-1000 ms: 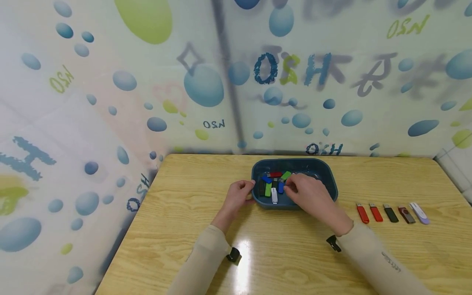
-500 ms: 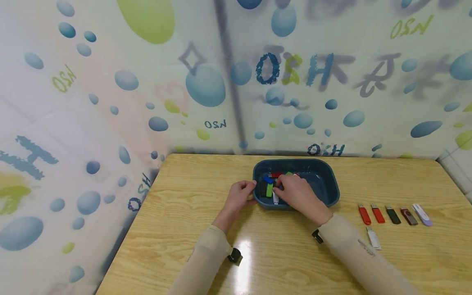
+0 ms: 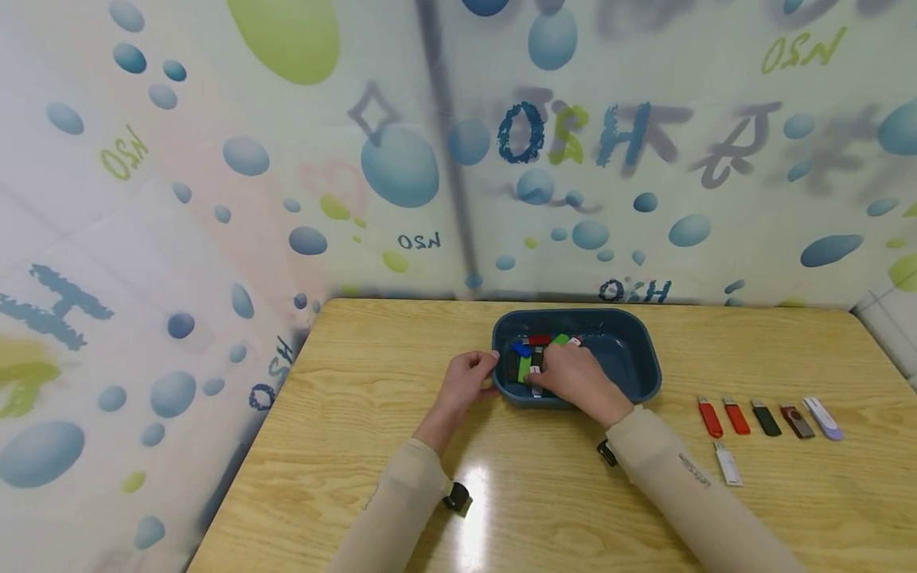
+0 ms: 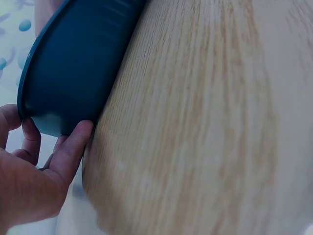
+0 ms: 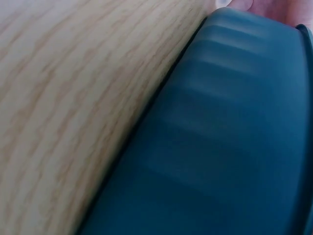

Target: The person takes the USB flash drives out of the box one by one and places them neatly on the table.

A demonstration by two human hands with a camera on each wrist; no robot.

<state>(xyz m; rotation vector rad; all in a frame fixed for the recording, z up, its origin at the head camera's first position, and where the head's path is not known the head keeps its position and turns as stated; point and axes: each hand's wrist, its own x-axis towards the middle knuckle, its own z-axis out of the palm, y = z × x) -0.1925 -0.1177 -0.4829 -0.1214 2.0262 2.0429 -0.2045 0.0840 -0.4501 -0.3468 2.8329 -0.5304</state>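
Note:
In the head view, a dark blue plastic bin (image 3: pixel 623 318) stands on the wooden table with several USB sticks heaped in its left half. My left hand (image 3: pixel 462 382) holds the bin's left end; in the left wrist view its fingers (image 4: pixel 78 134) touch the end wall and rim. My right hand (image 3: pixel 576 374) reaches into the bin, fingertips pinching a white USB stick (image 3: pixel 537 391) partly covered by them. Beside it lie a green USB stick (image 3: pixel 524 370), a blue one (image 3: pixel 521 348) and a red one (image 3: pixel 537 340). The right wrist view shows only the bin's outer wall (image 5: pixel 205 132).
Right of the bin, a row on the table (image 3: pixel 344 446) holds two red USB sticks (image 3: pixel 710 418), a black one (image 3: pixel 766 419), a brown swivel one (image 3: pixel 797 422) and a white-purple one (image 3: pixel 824 419). A white stick (image 3: pixel 727 464) lies below. A patterned wall stands behind.
My right hand has moved left and slightly down inside the bin, onto the white USB stick. Its sleeve has shifted left, uncovering the white stick on the table. The left hand stays put.

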